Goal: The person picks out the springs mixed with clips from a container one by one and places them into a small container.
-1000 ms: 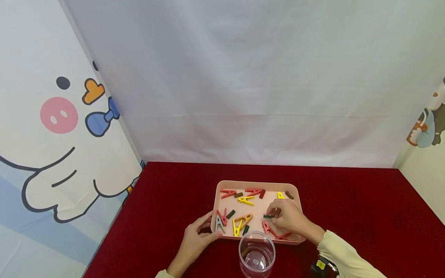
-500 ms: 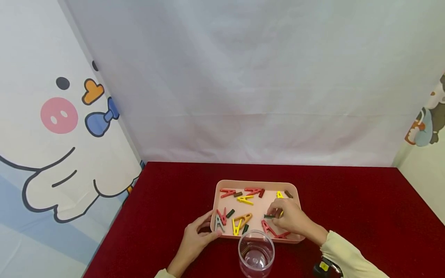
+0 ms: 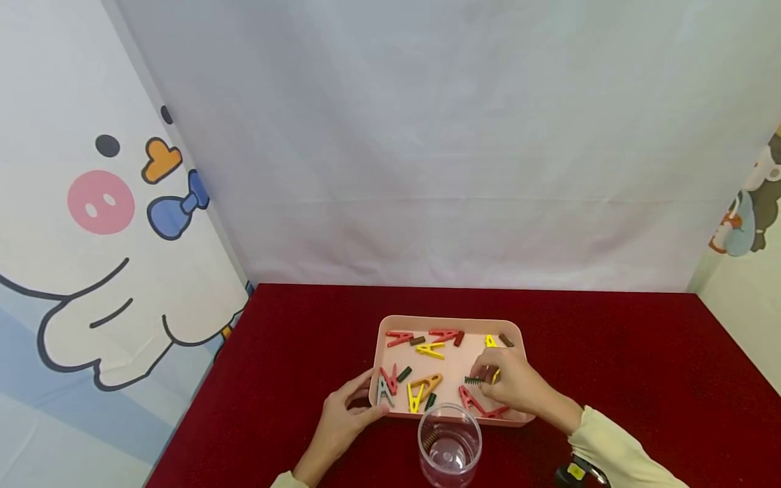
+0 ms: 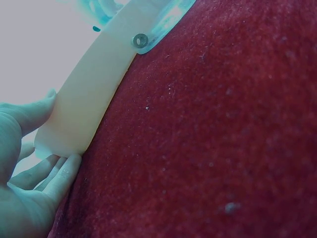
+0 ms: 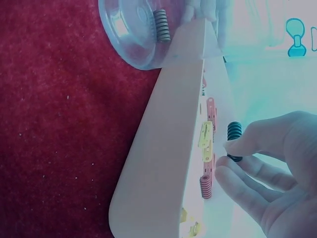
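Between the right hand's (image 3: 509, 385) fingertips, over the pink tray (image 3: 450, 322), a dark green spring (image 3: 472, 380) is pinched, seen from the head camera; red, yellow and grey clips lie just left of those fingers. The left hand (image 3: 343, 420) grips the tray's near-left corner, and a clear cup (image 3: 450, 446) stands just beyond its fingertips.

Left wrist: thumb and fingers (image 4: 59, 173) clasp the tray corner (image 4: 74, 129) on red cloth (image 4: 213, 139).

Right wrist: thumb and forefinger (image 5: 247, 144) nip the spring (image 5: 234, 132); a red spring (image 5: 205, 186) lies just below them.
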Demonstrator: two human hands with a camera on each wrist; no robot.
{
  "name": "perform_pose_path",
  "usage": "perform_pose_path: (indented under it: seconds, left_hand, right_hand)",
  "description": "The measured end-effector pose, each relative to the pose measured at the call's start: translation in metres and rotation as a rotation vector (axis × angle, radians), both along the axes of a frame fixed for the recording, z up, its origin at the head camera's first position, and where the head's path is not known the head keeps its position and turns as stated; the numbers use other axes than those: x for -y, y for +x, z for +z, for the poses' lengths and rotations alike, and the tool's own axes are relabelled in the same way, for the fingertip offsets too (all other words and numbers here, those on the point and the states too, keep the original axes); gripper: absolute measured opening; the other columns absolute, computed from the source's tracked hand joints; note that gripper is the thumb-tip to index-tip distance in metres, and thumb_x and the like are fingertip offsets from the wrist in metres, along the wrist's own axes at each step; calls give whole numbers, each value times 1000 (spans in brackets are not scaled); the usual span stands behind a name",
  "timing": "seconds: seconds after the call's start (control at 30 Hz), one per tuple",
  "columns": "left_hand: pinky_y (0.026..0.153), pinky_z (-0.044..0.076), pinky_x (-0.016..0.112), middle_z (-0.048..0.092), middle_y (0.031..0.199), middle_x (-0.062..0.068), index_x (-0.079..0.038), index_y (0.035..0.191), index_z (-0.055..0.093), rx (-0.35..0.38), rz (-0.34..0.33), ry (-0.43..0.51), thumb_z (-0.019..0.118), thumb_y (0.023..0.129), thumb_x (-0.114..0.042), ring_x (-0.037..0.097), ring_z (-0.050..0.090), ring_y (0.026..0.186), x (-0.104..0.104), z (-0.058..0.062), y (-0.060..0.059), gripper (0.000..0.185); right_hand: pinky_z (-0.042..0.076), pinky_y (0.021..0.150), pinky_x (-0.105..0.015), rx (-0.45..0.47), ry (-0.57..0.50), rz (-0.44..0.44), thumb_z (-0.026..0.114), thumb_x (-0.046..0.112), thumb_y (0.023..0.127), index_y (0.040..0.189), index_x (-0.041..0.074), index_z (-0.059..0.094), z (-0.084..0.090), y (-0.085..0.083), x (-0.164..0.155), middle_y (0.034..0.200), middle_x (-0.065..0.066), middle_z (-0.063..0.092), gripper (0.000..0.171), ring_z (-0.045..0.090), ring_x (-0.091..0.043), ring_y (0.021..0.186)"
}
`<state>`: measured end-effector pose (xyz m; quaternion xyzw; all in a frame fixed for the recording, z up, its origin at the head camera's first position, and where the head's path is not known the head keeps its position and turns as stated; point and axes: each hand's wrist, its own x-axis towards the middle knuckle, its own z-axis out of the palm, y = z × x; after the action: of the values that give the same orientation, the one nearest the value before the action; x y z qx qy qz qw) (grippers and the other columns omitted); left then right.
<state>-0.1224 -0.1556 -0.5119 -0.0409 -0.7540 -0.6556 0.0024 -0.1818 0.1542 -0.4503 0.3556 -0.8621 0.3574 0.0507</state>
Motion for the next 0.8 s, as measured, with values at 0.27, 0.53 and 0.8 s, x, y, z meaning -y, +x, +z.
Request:
perform_pose_path:
  seconds: [0.27,0.53,0.8]
  left_hand:
    - [74,54,24,57,120,21,-5,137,51,-4,3,3,79,77,-12,31,56,107,0,0,1,66]
    - [75,54,24,57,120,19,-7,136,52,1,12,-21,80,76,-13,31,56,107,-1,1,1,66]
    - [75,54,24,56,121,21,-6,136,51,-7,4,11,79,77,-10,33,56,108,-1,-1,0,66]
  right_hand:
    - [52,55,-29,44,6,8,68,-11,64,76,10,69,5,3,-3,72,7,62,24,58,-8,64]
    - [53,57,-30,84,33,-5,70,-10,67,78,11,70,13,7,-4,75,7,64,24,58,-7,66]
    - [53,55,-28,77,16,11,69,-11,66,78,12,70,19,11,-6,76,8,63,26,57,-7,65]
